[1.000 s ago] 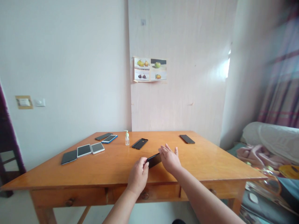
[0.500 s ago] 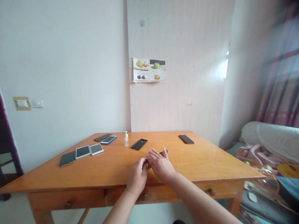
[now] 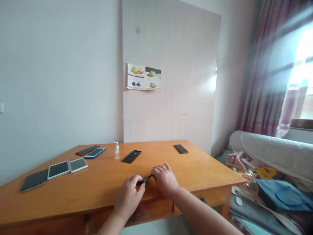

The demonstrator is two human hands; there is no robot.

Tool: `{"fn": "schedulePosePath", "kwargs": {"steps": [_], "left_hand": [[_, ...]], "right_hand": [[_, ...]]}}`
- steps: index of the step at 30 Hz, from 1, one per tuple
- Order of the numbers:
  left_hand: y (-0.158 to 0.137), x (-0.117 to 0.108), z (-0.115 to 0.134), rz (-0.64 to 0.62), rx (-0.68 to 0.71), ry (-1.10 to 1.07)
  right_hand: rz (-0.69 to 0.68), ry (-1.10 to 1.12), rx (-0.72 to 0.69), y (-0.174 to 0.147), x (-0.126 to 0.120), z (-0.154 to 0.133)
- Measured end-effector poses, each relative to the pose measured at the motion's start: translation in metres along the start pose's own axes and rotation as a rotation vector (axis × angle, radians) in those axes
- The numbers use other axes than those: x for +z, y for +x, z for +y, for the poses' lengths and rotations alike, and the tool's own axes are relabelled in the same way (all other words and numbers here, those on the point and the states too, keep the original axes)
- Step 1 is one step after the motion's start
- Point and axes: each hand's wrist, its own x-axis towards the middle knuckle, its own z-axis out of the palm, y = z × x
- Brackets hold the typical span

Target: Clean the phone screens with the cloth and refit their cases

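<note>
A dark, thin phone (image 3: 147,178) is held between my hands over the front part of the wooden table (image 3: 102,189). My left hand (image 3: 129,195) is closed on its near left end, thumb and fingers pinching the edge. Curled over the other end is my right hand (image 3: 165,180), which hides most of that side. Only a narrow black edge of the phone shows between the hands. Beyond them lies an empty black phone case (image 3: 132,156), its inside facing up.
A small clear pump bottle (image 3: 117,152) stands left of the case. Several tablets and phones lie on the left, among them a white tablet (image 3: 58,170) and a blue-edged phone (image 3: 95,153). Another black phone (image 3: 181,149) rests at the back right. Bags and bedding (image 3: 264,163) are beside the table.
The view has turned to the right. My right hand, spread flatter over the phone before, is now curled at its right end, and more of the phone's edge shows between my hands.
</note>
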Motion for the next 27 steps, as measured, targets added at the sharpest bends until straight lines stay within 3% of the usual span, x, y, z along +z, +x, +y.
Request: {"fn": "schedulePosePath", "kwargs": {"steps": [4,15,27], "left_hand": [[0.002,-0.001,0.005,-0.046,0.027,0.024],[0.007,-0.003,0.007,-0.167,-0.122,0.042],[0.007,-0.003,0.002,-0.168,-0.198,-0.026]], "right_hand": [[0.017,0.018,0.021,-0.008,0.001,0.003],[-0.001,0.076,0.046,-0.013,-0.003,0.004],[-0.03,0.187,0.039,-0.016,0.008,0.014]]}}
